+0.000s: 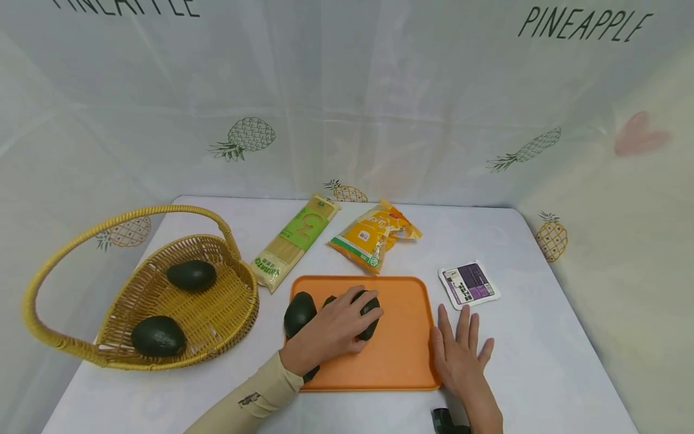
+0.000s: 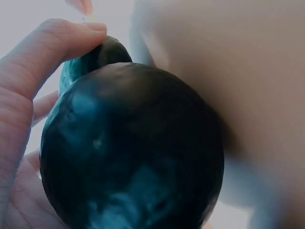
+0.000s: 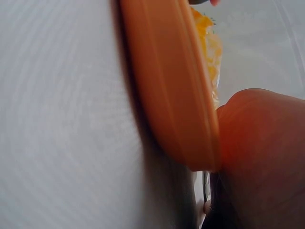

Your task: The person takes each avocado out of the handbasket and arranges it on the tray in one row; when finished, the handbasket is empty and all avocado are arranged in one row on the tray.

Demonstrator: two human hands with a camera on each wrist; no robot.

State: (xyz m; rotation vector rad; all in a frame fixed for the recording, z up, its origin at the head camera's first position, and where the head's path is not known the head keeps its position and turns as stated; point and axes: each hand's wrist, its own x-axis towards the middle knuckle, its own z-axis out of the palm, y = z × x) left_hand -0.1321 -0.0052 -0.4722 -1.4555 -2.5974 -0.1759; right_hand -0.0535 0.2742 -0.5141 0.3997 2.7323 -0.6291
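Note:
My left hand (image 1: 338, 322) grips a dark green avocado (image 1: 370, 319) over the orange tray (image 1: 401, 361), its fingers curled over the top. In the left wrist view the thumb lies against this avocado (image 2: 114, 51), and another avocado (image 2: 133, 148) fills the foreground. On the tray's left side sits an avocado (image 1: 300, 313); two more show only in part, behind the hand and below the wrist. My right hand (image 1: 462, 355) rests with straight, spread fingers at the tray's right edge, the thumb side right at the rim (image 3: 205, 105) in the right wrist view.
A yellow wicker basket (image 1: 238, 301) with a tall handle holds two avocados at the left. Behind the tray lie a pack of noodles (image 1: 295, 241) and an orange-yellow bag (image 1: 374, 235). A white and purple packet (image 1: 468, 284) lies beyond the right hand.

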